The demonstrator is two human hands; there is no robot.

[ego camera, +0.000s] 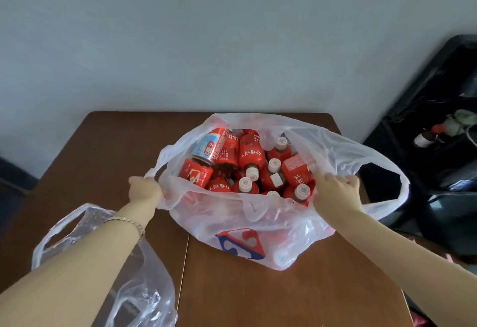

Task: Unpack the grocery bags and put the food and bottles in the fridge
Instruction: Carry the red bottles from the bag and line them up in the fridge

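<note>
While both grips (144,187) (335,187) spread the bag (258,223), bottles (251,156) lie between.

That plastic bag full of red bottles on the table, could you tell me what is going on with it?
A person is pulling open a white plastic bag on a brown table. The left hand grips one side of its rim and the right hand grips the other. Inside lie red-labelled bottles with white caps and at least one can; nothing has been taken out yet. A second, clear bag lies crumpled under the left forearm.
</note>
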